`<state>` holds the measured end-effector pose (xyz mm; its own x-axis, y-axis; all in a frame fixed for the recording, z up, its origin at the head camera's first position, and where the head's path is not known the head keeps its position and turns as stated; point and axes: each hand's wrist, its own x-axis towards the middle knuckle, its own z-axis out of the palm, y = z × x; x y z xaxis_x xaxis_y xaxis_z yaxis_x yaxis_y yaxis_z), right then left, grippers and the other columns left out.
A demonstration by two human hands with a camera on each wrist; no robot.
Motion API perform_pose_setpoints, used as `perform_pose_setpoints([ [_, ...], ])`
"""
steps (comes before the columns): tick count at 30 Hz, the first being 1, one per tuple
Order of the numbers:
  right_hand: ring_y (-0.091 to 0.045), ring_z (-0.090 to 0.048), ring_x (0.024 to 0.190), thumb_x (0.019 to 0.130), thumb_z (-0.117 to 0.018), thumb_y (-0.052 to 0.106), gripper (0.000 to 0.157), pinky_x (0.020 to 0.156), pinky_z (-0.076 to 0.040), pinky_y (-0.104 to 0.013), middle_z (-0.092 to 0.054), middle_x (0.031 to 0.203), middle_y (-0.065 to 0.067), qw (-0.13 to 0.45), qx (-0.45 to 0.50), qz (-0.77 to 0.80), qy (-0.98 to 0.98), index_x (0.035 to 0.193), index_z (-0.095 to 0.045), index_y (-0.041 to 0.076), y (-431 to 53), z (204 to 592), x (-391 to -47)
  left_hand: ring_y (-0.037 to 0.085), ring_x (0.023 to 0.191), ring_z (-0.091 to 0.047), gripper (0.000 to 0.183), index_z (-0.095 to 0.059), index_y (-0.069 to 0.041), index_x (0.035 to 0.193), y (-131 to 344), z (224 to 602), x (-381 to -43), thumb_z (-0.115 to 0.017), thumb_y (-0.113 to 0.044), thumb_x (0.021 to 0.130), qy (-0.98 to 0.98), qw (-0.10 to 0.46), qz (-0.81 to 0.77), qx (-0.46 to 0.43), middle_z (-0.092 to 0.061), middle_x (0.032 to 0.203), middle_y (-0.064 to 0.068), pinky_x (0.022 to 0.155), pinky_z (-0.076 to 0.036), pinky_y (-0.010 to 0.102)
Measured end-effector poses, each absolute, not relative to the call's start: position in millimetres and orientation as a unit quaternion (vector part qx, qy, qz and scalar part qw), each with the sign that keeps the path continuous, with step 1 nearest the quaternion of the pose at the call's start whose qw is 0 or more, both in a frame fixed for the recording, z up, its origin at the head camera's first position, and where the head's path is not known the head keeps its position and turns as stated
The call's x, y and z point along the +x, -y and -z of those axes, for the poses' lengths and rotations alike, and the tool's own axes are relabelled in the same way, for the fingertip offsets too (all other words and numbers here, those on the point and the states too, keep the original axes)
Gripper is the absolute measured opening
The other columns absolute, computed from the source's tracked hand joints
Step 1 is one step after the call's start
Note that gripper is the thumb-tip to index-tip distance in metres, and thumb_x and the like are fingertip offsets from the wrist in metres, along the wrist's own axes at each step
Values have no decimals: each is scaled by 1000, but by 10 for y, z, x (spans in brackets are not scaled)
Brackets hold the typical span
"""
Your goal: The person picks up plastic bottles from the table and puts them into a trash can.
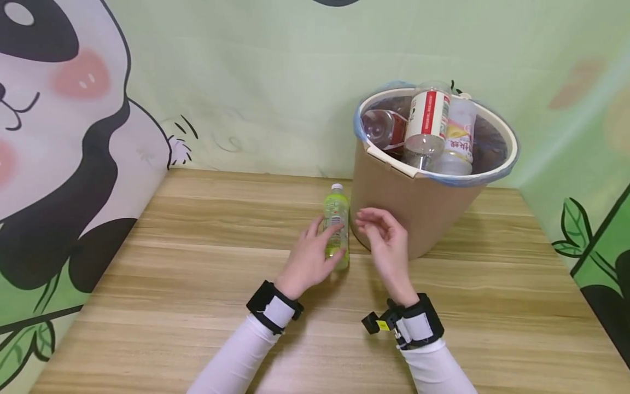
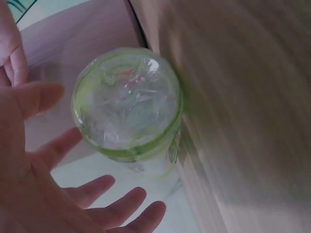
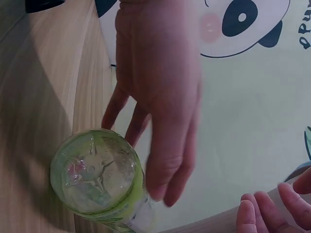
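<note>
A clear plastic bottle (image 1: 337, 203) with a green label and white cap lies on the table, its cap pointing away from me. Its base (image 2: 129, 104) faces the camera in the left wrist view. My left hand (image 1: 307, 260) is spread over the bottle, fingers apart; whether they touch it I cannot tell. To the bottle's right, my right hand (image 1: 389, 246) hovers in front of the brown bin (image 1: 398, 205), fingers loosely bent and holding nothing. The bottle base (image 3: 95, 174) and my left hand (image 3: 158, 92) also show in the right wrist view.
Several plastic bottles fill the bin's mouth, among them one with a red and white label (image 1: 429, 115) and one with a pink label (image 1: 460, 137). A blue liner hangs over the bin's white rim (image 1: 512, 148). Panda-print backdrops stand around the wooden table (image 1: 221, 235).
</note>
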<state>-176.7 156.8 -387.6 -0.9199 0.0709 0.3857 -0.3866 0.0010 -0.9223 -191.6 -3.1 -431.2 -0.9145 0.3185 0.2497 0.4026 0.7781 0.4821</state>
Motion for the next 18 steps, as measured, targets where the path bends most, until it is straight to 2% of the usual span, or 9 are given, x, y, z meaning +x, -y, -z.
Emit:
perform_pose_setpoints([
  [10,-43,-58,98,91,-45,-10,22,85,-53,-41,-60,107,-29,164,119,-697,687,108,-59,-10,-1587,3832,-1761,44,120,-45,47,-57,-16,129,40,4317,-1914,-65,-33,86,942,48,257,-212,-31,147,24,88,-46,57],
  [13,-41,-59,96,91,-45,-11,21,84,-53,-39,-60,106,-29,166,124,-699,684,107,-59,-11,-1588,3830,-1759,41,116,-49,46,-58,-15,128,99,4303,-1938,-67,-30,85,940,43,267,-206,-33,146,24,83,-50,53],
  [18,-37,-61,94,90,-45,-12,21,83,-54,-32,-61,105,-28,167,131,-696,686,106,-59,-11,-1593,3840,-1754,39,111,-53,45,-58,-14,125,270,4245,-1968,-70,-21,83,937,13,294,-188,-37,143,23,84,-51,51],
])
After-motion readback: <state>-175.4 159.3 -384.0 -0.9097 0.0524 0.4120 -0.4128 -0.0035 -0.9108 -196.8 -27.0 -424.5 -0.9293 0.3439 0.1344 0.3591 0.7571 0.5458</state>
